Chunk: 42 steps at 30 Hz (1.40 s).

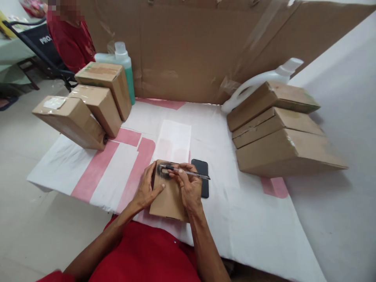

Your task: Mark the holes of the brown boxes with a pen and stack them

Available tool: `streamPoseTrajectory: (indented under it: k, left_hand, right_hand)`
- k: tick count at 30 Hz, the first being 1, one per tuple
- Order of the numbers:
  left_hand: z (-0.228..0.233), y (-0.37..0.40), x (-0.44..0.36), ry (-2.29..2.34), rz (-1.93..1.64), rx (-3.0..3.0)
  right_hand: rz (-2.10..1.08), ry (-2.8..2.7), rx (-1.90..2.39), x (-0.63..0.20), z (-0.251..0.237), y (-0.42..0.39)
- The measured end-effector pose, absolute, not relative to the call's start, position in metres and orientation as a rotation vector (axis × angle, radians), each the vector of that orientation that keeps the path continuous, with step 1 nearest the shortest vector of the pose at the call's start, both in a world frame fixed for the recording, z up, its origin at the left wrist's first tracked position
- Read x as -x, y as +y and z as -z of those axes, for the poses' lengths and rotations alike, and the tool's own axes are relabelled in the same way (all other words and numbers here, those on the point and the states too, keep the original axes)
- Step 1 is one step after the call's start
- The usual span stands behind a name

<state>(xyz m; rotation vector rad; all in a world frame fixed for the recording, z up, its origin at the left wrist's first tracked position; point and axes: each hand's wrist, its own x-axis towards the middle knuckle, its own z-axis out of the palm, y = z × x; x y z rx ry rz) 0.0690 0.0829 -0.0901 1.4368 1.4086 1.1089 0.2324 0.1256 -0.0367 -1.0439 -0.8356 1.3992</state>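
A brown cardboard box (169,199) lies on the table in front of me. Near its far left corner is a dark ring-shaped patch (161,172); whether it is drawn or a separate piece I cannot tell. My left hand (146,190) grips the box's left side, fingers along the edge and thumb on top. A slim pen (190,172) with a clear barrel is pinched in my right hand (189,188), its tip pointing left over the dark patch. Whether the tip touches the cardboard is unclear. Beside the right hand lies a black phone (205,168), partly covered by it.
Several cardboard boxes stand at the left (100,105) and right (273,133). Behind them are a green-liquid bottle (129,74) and a white jug (264,80). A white sheet (173,137) lies beyond my box. A cardboard wall (182,51) closes the back; a person (69,39) sits behind left.
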Motion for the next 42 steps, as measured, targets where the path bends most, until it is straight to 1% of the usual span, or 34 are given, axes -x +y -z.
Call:
streamPoseTrajectory:
  k: [4,8,16,19,21,24,27,29,32,34,39,42]
  left_hand:
    - [0.09,0.085,-0.07,1.404,-1.11,-1.46]
    - [0.089,0.084,-0.069,1.402,-1.106,-1.457]
    - [0.089,0.084,-0.066,1.405,-1.088,-1.455]
    - [0.09,0.085,-0.065,1.424,-1.067,-1.452]
    - [0.09,0.085,-0.064,1.431,-1.059,-1.451]
    - [0.09,0.086,-0.064,1.432,-1.053,-1.431]
    - [0.088,0.087,-0.064,1.442,-1.051,-1.404]
    - [0.085,0.088,-0.065,1.451,-1.053,-1.393]
    - [0.081,0.089,-0.067,1.452,-1.047,-1.371]
    - [0.079,0.09,-0.067,1.45,-1.043,-1.353]
    - [0.078,0.092,-0.067,1.458,-1.042,-1.342]
    - [0.078,0.093,-0.067,1.454,-1.032,-1.345]
  right_hand:
    - [-1.347,-1.049,1.146,-0.233,0.049,0.126]
    - [-1.302,-1.166,1.196,-0.237,0.048,0.127]
    - [-1.26,-1.114,1.223,-0.239,0.034,0.123]
    - [-1.24,-1.051,1.358,-0.267,0.023,0.134]
    - [-1.153,-1.003,1.485,-0.3,0.018,0.143]
    - [-1.05,-1.149,1.801,-0.357,0.017,0.15]
    - [-1.134,-1.42,2.103,-0.394,0.027,0.151]
    - [-1.219,-1.512,2.158,-0.402,0.036,0.151]
    - [-1.244,-1.569,2.183,-0.401,0.044,0.152]
    - [-1.193,-1.59,2.218,-0.398,0.045,0.151]
    - [-0.814,-1.608,2.309,-0.369,0.037,0.142]
    - [-0.714,-1.67,2.307,-0.336,0.035,0.137]
